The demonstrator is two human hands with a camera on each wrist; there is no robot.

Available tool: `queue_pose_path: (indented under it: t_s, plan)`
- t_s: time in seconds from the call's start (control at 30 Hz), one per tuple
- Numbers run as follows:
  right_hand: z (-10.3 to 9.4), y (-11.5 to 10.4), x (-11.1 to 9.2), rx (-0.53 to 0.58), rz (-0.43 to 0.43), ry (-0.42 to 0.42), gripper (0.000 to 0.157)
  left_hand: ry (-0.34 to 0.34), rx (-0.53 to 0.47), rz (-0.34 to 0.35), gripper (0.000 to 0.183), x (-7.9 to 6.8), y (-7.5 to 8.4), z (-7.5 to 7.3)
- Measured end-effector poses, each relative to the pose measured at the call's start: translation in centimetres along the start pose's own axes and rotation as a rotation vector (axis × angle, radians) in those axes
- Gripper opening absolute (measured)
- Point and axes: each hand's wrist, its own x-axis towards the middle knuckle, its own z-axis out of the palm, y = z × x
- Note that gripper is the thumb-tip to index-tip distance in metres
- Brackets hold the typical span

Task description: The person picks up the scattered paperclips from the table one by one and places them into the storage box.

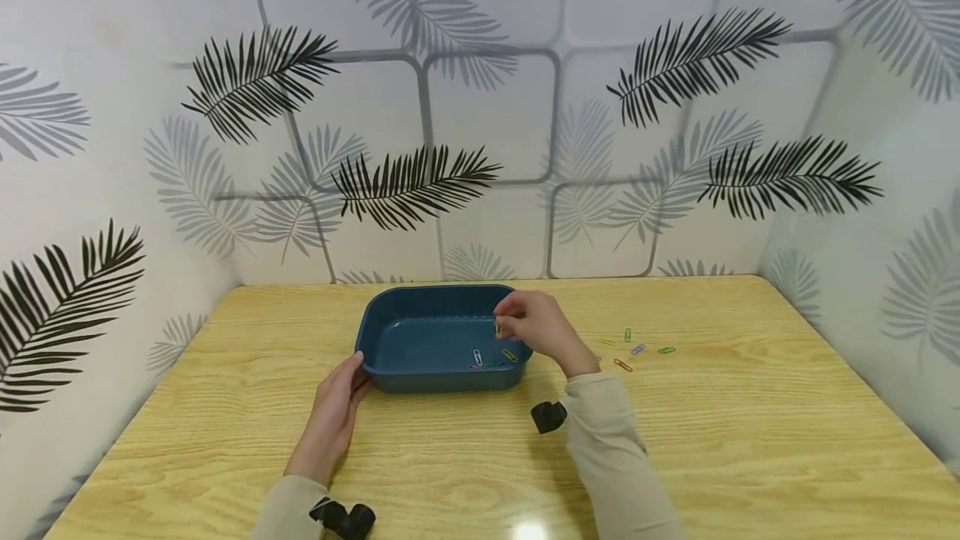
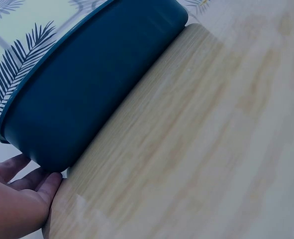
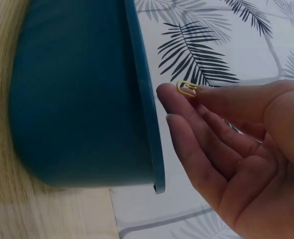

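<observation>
A dark teal plastic tray [image 1: 442, 383] stands on the table. My left hand [image 1: 339, 402] grips its near left corner, thumb at the rim and fingers against the outer wall, as the left wrist view shows. Over the tray's right side, my right hand [image 1: 536, 325] pinches a yellow paper clip [image 3: 187, 88] between thumb and index finger. Inside, near the front right, lie a white paper clip [image 1: 477, 357], a yellow one [image 1: 510, 356] and a few more partly hidden by the front wall.
Right of the tray, loose paper clips lie on the wooden table [image 1: 750, 423]: a green one [image 1: 627, 335], a purple one [image 1: 638, 349], an orange one [image 1: 623, 365] and several others. A leaf-patterned wall [image 1: 495, 123] closes off the back.
</observation>
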Motion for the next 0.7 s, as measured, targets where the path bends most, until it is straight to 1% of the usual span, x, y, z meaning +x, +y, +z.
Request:
queue_pose_path:
  t_s: [0.2,0.5,0.7]
  plan:
    - [0.12,-0.21,-0.04,-0.042,-0.023,-0.019,0.008,-0.008,-0.008,-0.004,0.056,0.05,-0.03,-0.06]
    - [0.19,-0.18,-0.03,-0.047,-0.028,-0.021,0.007,-0.010,-0.011,-0.004,0.057,-0.16,0.05,-0.05]
    - [0.16,-0.35,-0.07,-0.045,-0.019,-0.023,0.010,-0.003,-0.001,0.000,0.056,-0.05,0.05,0.05]
